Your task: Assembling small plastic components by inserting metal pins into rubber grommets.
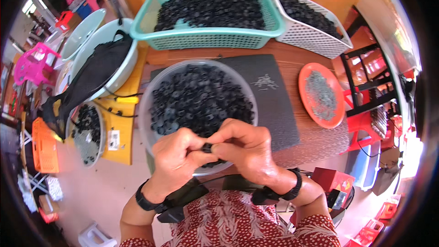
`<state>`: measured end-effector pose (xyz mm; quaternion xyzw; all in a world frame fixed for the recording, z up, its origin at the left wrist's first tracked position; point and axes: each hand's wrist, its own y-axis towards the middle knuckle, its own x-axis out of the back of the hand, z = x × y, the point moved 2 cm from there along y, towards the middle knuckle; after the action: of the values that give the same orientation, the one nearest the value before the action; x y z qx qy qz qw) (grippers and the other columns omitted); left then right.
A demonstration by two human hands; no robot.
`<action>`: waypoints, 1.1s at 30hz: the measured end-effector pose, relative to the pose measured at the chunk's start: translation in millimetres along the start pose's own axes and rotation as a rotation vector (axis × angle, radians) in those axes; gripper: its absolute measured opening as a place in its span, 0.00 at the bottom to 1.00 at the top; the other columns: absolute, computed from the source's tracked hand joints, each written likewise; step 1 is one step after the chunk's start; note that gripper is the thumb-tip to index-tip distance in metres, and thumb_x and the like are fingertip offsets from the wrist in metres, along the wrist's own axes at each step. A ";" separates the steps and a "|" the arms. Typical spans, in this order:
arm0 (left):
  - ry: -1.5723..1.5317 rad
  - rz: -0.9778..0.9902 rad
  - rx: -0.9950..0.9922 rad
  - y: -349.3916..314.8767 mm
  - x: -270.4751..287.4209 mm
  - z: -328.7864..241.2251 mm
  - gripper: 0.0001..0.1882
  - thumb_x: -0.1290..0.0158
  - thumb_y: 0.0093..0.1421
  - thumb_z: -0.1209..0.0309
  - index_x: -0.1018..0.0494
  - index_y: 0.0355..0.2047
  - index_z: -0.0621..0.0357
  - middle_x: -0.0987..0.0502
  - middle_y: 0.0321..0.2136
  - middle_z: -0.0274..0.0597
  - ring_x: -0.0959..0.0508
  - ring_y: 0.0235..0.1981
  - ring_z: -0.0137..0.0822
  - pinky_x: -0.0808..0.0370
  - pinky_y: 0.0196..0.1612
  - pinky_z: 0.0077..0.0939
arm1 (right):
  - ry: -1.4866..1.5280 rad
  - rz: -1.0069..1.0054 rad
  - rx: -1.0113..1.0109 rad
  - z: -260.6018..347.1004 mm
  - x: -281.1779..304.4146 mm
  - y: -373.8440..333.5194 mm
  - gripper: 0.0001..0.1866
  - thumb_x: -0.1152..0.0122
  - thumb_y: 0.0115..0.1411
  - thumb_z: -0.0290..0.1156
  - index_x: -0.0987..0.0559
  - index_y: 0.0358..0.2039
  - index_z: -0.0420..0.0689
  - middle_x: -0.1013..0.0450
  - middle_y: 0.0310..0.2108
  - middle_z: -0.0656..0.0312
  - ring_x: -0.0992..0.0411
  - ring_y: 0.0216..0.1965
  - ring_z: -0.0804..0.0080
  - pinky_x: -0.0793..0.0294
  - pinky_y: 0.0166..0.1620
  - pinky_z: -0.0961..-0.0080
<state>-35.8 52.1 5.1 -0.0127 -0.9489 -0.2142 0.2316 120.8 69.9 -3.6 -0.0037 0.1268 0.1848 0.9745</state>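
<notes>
Over the near rim of a round translucent basin [251, 92], my two hands meet fingertip to fingertip. My left hand [175, 155] pinches a small black round part [207, 147] from the left. From the other side, the thumb and index finger of my right hand [246, 148] press on the same part. The fingers cover much of it, so its exact shape is hard to make out. Many loose black parts [201, 93], round and cap-like, fill the basin below. Thin silvery pins [265, 82] lie scattered on the dark mat [286, 126] to the right.
Behind the basin stand a teal basket [206, 39] and a white basket [315, 45], both holding black parts. An orange plate [339, 116] carries a heap of silvery pins [320, 93]. At left are a pale green basin [128, 64] with black cloth and a steel flask [118, 0].
</notes>
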 end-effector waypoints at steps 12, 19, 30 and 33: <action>-0.035 -0.008 0.125 9.6 -19.5 -19.7 0.22 0.37 0.42 0.81 0.29 0.40 0.63 0.27 0.27 0.38 0.28 0.24 0.27 0.30 0.29 0.19 | -0.049 -0.054 -0.172 31.3 55.4 17.0 0.08 0.36 0.50 0.24 0.24 0.30 0.39 0.26 0.27 0.63 0.29 0.26 0.82 0.30 0.30 0.84; 0.142 -0.163 0.322 -18.4 29.9 4.2 0.08 0.45 0.52 0.80 0.27 0.34 0.64 0.25 0.28 0.36 0.27 0.32 0.25 0.31 0.38 0.18 | -0.826 -0.312 0.301 82.1 239.5 88.6 0.10 0.47 0.55 0.36 0.23 0.30 0.44 0.30 0.32 0.66 0.31 0.30 0.77 0.33 0.35 0.81; 0.569 0.052 -0.071 -24.1 54.7 8.6 0.11 0.38 0.39 0.78 0.25 0.26 0.60 0.25 0.22 0.38 0.28 0.25 0.39 0.33 0.33 0.30 | -1.037 -0.722 0.192 116.7 339.7 146.9 0.16 0.43 0.51 0.31 0.22 0.42 0.41 0.26 0.35 0.65 0.30 0.33 0.79 0.34 0.35 0.85; 0.581 0.172 -0.100 -20.1 47.6 12.1 0.14 0.37 0.36 0.76 0.25 0.26 0.59 0.26 0.21 0.37 0.29 0.25 0.39 0.35 0.36 0.33 | -0.995 -0.564 0.216 87.6 287.1 112.1 0.12 0.45 0.53 0.23 0.23 0.40 0.38 0.26 0.33 0.66 0.31 0.33 0.79 0.33 0.36 0.84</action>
<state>-86.0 35.2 8.6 -0.0428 -0.8268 -0.2348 0.5095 360.1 282.3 14.3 0.1496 -0.3342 -0.1166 0.9232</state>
